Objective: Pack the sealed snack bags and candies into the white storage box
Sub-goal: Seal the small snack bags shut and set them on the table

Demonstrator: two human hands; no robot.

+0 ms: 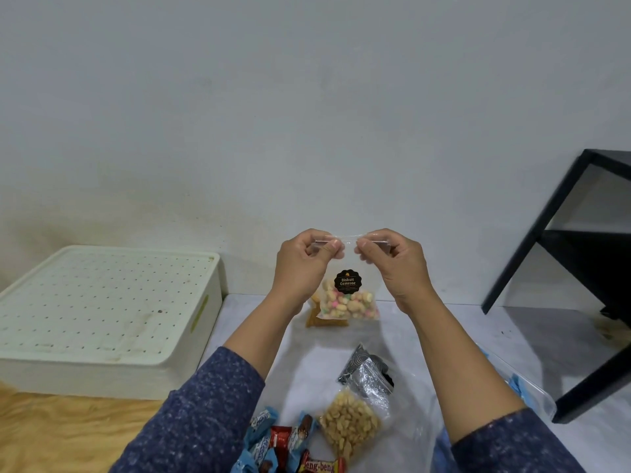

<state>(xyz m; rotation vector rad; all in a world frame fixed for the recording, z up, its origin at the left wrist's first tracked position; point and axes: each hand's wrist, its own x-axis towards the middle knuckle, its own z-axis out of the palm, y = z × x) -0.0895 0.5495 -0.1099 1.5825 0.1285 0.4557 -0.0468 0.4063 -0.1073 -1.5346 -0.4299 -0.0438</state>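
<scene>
I hold a clear zip bag of small coloured biscuits (348, 302) with a black round label up in front of me. My left hand (304, 264) pinches the bag's top strip at its left end. My right hand (396, 261) pinches the same strip at its right end. The white storage box (102, 315) sits at the left with its perforated lid on. Lower down lie a clear bag of peanuts (348, 428), a bag with dark contents (368, 370) and several wrapped candies (286, 445) in blue and red wrappers.
A black metal shelf frame (580, 268) stands at the right. An orange-brown packet (324, 320) lies behind the held bag. A clear plastic sheet with blue bits (519, 384) lies at the right. Wood-grain floor (68, 435) shows at lower left, a white wall behind.
</scene>
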